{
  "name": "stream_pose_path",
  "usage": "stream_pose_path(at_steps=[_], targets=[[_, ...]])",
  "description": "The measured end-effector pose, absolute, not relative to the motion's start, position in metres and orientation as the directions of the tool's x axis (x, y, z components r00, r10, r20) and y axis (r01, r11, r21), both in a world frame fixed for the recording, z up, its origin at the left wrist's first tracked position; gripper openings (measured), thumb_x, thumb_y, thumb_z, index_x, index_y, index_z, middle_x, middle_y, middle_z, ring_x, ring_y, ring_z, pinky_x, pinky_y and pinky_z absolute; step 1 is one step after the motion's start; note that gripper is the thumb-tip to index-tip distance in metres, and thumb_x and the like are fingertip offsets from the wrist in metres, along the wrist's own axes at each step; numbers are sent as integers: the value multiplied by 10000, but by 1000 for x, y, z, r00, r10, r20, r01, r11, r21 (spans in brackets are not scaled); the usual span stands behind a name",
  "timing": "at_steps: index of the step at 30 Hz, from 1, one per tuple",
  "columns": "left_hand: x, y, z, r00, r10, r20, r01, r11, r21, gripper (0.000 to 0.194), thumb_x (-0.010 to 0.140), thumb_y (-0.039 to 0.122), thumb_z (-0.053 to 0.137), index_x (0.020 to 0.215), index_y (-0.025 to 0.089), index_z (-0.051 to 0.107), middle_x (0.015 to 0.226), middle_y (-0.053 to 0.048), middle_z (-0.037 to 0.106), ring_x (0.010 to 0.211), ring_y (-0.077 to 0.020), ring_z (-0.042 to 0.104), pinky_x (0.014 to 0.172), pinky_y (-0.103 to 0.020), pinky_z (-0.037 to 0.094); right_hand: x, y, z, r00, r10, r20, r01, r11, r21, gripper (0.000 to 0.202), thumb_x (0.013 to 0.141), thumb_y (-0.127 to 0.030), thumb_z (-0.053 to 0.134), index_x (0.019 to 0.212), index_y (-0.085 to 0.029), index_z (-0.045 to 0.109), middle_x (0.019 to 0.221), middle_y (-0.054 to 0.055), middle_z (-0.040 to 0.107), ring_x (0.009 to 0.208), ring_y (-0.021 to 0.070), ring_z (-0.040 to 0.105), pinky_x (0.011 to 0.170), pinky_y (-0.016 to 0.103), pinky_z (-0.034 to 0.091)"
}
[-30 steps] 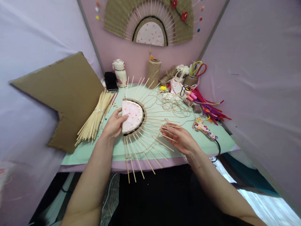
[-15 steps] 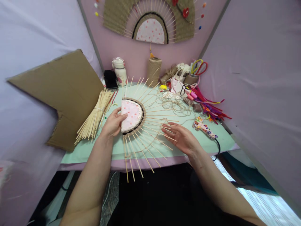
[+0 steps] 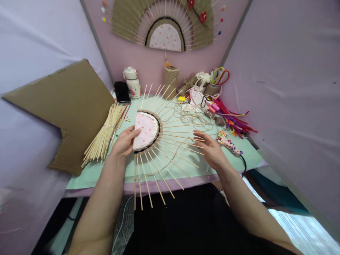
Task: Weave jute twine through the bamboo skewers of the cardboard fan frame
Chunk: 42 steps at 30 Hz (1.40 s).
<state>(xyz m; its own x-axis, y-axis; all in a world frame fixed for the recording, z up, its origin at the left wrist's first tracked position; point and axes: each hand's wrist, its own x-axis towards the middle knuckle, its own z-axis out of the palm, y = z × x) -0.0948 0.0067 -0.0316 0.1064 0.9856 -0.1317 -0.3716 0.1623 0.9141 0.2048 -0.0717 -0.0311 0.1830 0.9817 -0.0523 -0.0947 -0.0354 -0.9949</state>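
My left hand grips the straight edge of a half-round fan frame, thumb on its pink dotted cloth face and fingers behind. A white trim, a black braid and a twine band edge the cloth. Thin bamboo sticks fan out from the band, the lowest ones reaching past the table edge. A strand of twine runs in an arc across the lower sticks. At the tips of the right-hand sticks is my right hand, open, its fingers stretched and apart; whether it touches them I cannot tell.
Left are a stick bundle and a cardboard piece. Behind stand a white bottle and a twine spool. Loose twine, pipe cleaners and a patterned glue gun lie right. A finished fan hangs on the wall.
My right hand has moved right and slightly up, out to the stick tips. The fan frame has shifted slightly left and turned a little in my left hand.
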Motion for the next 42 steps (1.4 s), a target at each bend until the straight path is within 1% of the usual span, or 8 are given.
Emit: stream_pose_path(at_steps=[5, 12, 15, 20, 26, 31, 37, 42], targets=[[-87, 18, -10, 82, 987, -142, -349, 161, 923, 286, 756, 124, 640, 1040, 91, 653, 946, -122, 743, 785, -199, 720, 656, -231, 592, 204, -72, -19, 97, 981, 166, 111, 155, -982, 101, 721, -325, 737, 802, -271, 766, 974, 35, 719, 1054, 234, 603, 994, 391, 419], [-59, 44, 16, 84, 975, -204, -449, 219, 866, 344, 847, 132, 545, 1176, 58, 612, 924, -130, 746, 898, -247, 718, 816, -344, 601, 232, -72, -16, 373, 894, 249, 168, 199, -966, 245, 740, -334, 717, 976, -270, 734, 1039, 41, 697, 955, 204, 606, 883, 359, 456], [-43, 49, 7, 104, 955, -279, -516, 292, 805, 353, 882, 148, 504, 1205, 39, 594, 944, -142, 747, 905, -242, 719, 836, -345, 596, 243, -75, -21, 492, 826, 276, 180, 213, -960, 205, 731, -335, 729, 912, -239, 719, 870, 27, 688, 775, 166, 586, 784, 327, 464], [-31, 45, -13, 146, 940, -308, -568, 335, 752, 395, 896, 165, 493, 1264, 37, 555, 992, -150, 744, 908, -233, 721, 861, -350, 585, 236, -82, -24, 277, 953, 125, 97, 102, -990, 319, 796, -503, 656, 705, -202, 709, 577, 0, 579, 541, 117, 481, 566, 273, 418], [-25, 34, -12, 210, 942, -263, -610, 336, 717, 406, 938, 213, 443, 1290, 35, 539, 1010, -156, 740, 974, -253, 704, 911, -393, 561, 205, -87, -16, -36, 992, -125, -343, -129, -930, 309, 702, -436, 784, 919, -219, 748, 902, 33, 713, 796, 130, 639, 782, 279, 505], [-20, 29, -7, 212, 938, -274, -637, 345, 689, 413, 952, 206, 424, 1310, 23, 518, 1050, -171, 728, 974, -242, 705, 916, -367, 557, 197, -85, -14, 22, 989, -145, -446, -120, -887, 315, 609, -344, 860, 866, -207, 741, 865, 31, 736, 790, 133, 668, 858, 307, 507], [-21, 28, -14, 214, 952, -219, -634, 306, 710, 452, 880, 117, 552, 1329, 106, 506, 1120, -144, 713, 927, -215, 718, 898, -343, 566, 196, -83, -20, 59, 980, -192, -432, -149, -890, 316, 557, -365, 881, 775, -197, 726, 763, 10, 720, 677, 104, 650, 724, 255, 526], [-20, 26, -15, 229, 957, -178, -581, 281, 764, 420, 878, 75, 515, 1297, 90, 532, 1086, -140, 723, 867, -188, 725, 876, -311, 570, 195, -84, -24, -2, 982, -190, -456, -169, -874, 274, 591, -342, 869, 749, -187, 708, 717, -3, 694, 638, 88, 628, 657, 223, 514]])
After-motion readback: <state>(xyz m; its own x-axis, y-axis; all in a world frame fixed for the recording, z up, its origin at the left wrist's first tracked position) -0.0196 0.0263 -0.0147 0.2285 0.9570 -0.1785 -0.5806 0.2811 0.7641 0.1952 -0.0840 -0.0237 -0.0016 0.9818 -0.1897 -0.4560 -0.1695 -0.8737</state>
